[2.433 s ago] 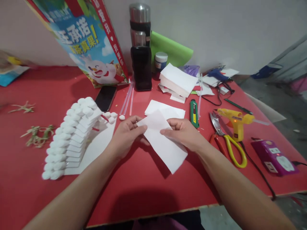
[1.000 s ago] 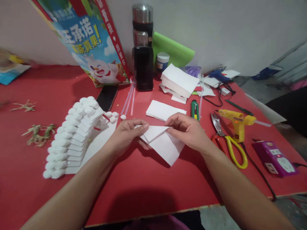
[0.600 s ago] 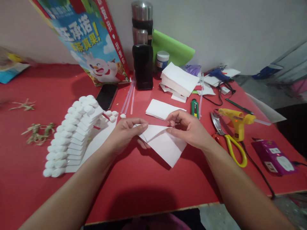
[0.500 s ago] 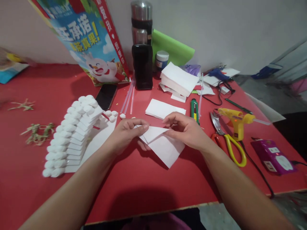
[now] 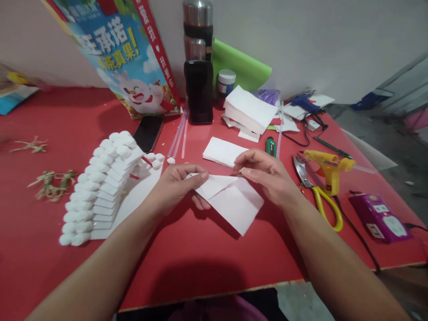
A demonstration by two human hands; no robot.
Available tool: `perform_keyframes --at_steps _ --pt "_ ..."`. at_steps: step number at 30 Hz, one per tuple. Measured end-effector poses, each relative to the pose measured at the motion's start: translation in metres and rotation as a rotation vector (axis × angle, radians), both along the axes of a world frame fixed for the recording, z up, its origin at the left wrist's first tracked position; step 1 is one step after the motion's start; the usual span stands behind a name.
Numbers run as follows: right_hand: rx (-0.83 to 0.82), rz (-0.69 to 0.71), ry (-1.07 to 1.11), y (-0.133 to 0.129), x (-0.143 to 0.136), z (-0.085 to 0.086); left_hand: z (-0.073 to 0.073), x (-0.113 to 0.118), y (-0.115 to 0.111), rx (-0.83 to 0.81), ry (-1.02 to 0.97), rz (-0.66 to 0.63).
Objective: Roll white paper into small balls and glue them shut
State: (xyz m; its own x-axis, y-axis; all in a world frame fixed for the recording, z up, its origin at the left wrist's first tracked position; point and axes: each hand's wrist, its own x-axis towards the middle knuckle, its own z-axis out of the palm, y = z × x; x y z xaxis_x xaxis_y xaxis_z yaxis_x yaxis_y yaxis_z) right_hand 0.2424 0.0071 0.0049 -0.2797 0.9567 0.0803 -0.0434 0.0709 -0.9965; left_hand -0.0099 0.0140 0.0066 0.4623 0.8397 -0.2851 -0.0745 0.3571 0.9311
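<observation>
A folded sheet of white paper (image 5: 236, 207) is held slanting above the red table, a creased flap along its upper edge. My left hand (image 5: 182, 185) is closed on its left end, thumb on top and fingers underneath. At the upper right edge, my right hand (image 5: 267, 176) has thumb and fingertips drawn together at the paper; its other fingers curl behind, partly hidden. Just beyond the hands lies a small stack of white paper (image 5: 222, 150). To the left stands a curved row of white card steps (image 5: 107, 203) edged with rounded white pieces (image 5: 83, 194).
Yellow-handled scissors (image 5: 321, 203), a yellow glue gun (image 5: 329, 167) and a purple power socket (image 5: 381, 218) are on the right. A green cutter (image 5: 270, 146), glue sticks (image 5: 182, 133), a black upright object (image 5: 199, 91) and a phone (image 5: 149, 133) lie farther back. A printed bag (image 5: 133, 67) stands behind.
My right hand has shifted slightly right and up along the paper's edge, uncovering more of the sheet. The sheet's right part has swung a little right. My left hand keeps its hold.
</observation>
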Motion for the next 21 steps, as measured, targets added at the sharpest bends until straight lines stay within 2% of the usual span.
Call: perform_keyframes --at_steps 2,4,9,12,17,21 --pt "-0.098 0.048 -0.004 -0.002 -0.005 -0.002 0.002 0.001 -0.001 0.024 0.043 -0.004" --pt "-0.13 0.101 -0.101 -0.004 -0.011 -0.004 0.003 0.003 -0.002 0.042 0.088 -0.008" --pt "-0.054 0.077 -0.296 -0.008 -0.014 -0.002 0.004 0.004 -0.002 0.039 0.092 -0.009" --pt "-0.087 0.097 -0.232 -0.007 -0.011 -0.001 0.003 0.003 -0.001 0.037 0.078 -0.046" --pt "-0.329 0.097 -0.014 -0.006 -0.01 -0.001 0.002 0.001 0.0 0.041 0.056 -0.05" --pt "-0.462 0.114 0.024 -0.006 -0.016 -0.003 0.003 0.001 -0.001 0.087 0.083 -0.027"
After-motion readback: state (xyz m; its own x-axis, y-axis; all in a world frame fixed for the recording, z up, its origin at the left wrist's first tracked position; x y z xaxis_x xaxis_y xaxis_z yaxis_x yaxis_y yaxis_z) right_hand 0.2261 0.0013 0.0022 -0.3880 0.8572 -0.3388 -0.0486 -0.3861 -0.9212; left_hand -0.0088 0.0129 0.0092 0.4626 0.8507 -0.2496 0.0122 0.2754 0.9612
